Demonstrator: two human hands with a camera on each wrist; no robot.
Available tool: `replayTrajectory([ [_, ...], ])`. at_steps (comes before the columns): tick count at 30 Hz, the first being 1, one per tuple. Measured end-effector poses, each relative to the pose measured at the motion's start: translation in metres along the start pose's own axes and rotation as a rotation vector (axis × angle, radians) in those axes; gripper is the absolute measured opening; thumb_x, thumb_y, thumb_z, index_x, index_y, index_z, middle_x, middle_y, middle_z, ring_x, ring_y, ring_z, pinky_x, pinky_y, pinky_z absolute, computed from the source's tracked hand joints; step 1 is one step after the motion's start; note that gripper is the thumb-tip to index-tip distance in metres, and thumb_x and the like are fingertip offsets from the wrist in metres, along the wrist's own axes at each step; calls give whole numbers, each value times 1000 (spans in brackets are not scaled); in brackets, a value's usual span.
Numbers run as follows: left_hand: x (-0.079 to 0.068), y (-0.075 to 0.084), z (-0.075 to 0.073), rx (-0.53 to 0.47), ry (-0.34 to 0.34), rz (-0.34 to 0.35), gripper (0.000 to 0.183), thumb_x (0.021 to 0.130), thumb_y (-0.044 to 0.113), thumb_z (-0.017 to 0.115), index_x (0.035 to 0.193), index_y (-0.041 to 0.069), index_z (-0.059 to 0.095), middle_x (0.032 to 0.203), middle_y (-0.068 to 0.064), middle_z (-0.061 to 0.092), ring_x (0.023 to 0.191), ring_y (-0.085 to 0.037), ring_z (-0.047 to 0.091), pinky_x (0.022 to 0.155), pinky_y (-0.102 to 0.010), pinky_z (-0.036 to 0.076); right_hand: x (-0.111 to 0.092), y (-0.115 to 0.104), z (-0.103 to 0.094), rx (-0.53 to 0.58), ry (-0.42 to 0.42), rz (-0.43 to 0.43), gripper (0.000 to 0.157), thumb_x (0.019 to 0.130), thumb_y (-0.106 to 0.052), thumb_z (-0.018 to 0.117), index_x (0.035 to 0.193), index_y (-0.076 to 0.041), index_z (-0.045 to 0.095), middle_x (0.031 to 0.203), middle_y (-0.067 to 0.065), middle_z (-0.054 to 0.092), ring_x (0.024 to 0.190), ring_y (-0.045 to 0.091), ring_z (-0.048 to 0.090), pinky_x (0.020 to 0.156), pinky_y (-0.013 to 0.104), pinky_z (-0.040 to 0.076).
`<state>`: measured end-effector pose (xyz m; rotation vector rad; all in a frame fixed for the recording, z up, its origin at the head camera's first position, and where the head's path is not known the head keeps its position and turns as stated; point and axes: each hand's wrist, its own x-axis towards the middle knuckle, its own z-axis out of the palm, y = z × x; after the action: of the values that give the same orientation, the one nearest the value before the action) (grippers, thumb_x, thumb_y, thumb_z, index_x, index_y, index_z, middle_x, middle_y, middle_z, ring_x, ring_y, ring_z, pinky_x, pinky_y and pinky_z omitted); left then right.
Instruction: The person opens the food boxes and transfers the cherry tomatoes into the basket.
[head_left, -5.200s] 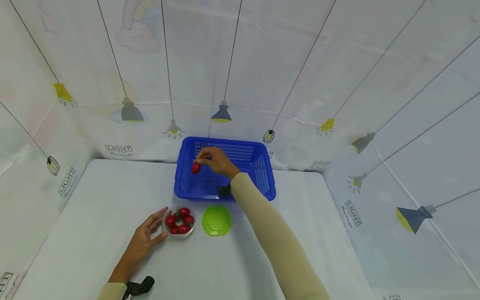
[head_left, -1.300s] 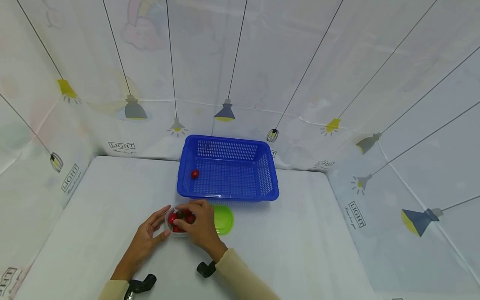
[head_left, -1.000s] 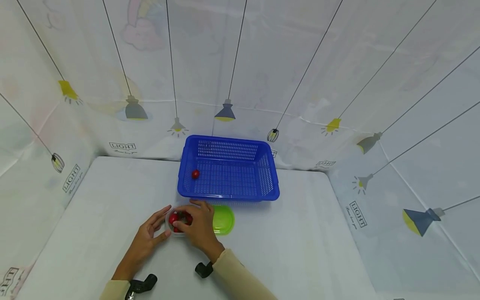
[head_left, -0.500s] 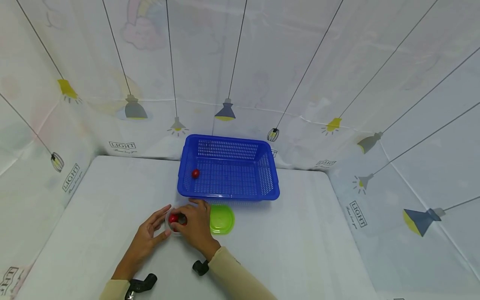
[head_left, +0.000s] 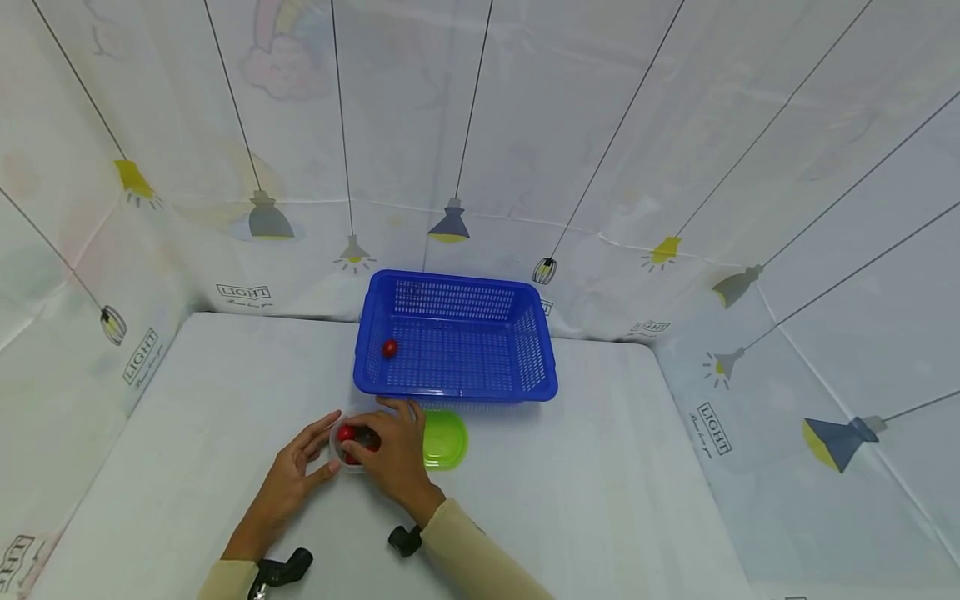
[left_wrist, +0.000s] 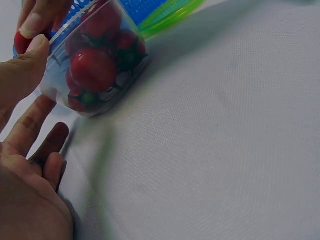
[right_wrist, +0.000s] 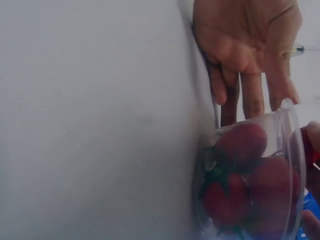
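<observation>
A clear plastic cup (left_wrist: 62,85) of red cherry tomatoes (left_wrist: 93,70) with green stems stands on the white table. Around its left side my left hand (head_left: 292,475) rests with spread, fairly straight fingers, the thumb touching near the rim. Over the cup's mouth my right hand (head_left: 401,458) pinches a cherry tomato (left_wrist: 22,44) between thumb and fingers; in the head view that hand hides much of the cup. Behind it a blue perforated basket (head_left: 457,393) holds one cherry tomato (head_left: 390,348) at its left.
A bright green lid (head_left: 447,440) lies on the table right of the cup, partly behind the right hand. Printed sheeting with lamp drawings walls the table at the back and sides. Black camera mounts (head_left: 285,568) sit at both wrists.
Earlier, the right hand held a tomato over the basket; that tomato now lies inside. The right hand came back to the cup and its fingers shifted among the tomatoes. The left hand stayed put.
</observation>
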<state>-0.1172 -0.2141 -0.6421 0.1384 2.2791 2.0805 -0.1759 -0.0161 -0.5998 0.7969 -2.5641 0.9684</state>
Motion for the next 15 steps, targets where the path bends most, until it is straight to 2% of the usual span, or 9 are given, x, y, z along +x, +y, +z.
replayTrajectory([
  [11, 0, 2, 1, 8, 6, -32, 70, 104, 12, 69, 166, 25, 38, 172, -8, 39, 143, 14, 41, 110, -10, 34, 2, -6, -21, 152, -14, 44, 32, 92, -36, 85, 120, -22, 80, 116, -11, 80, 135, 23, 59, 118, 52, 33],
  [15, -1, 2, 1, 11, 6, -35, 70, 104, 12, 69, 166, 22, 37, 173, -7, 37, 143, 15, 40, 109, -8, 33, 4, -10, -31, 166, -9, 57, 32, 93, -38, 83, 122, -23, 79, 119, -12, 79, 134, 19, 58, 116, 49, 35],
])
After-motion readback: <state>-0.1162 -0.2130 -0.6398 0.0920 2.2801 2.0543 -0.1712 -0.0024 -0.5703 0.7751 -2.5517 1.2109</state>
